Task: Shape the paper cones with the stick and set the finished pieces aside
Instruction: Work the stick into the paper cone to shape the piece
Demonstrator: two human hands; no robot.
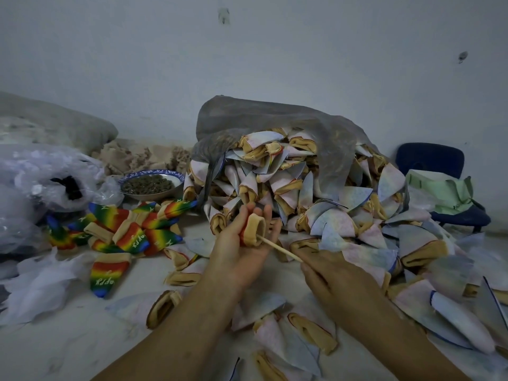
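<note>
A cone (253,229) is gripped in the left hand (242,257) at centre, its open mouth entered by a stick (279,250) pinched in the right hand (338,281). Pale cones (275,182) are spilled from a grey bag (261,116) beyond; a bowl (180,179) far left is filled with dark pellets (148,185)
</note>
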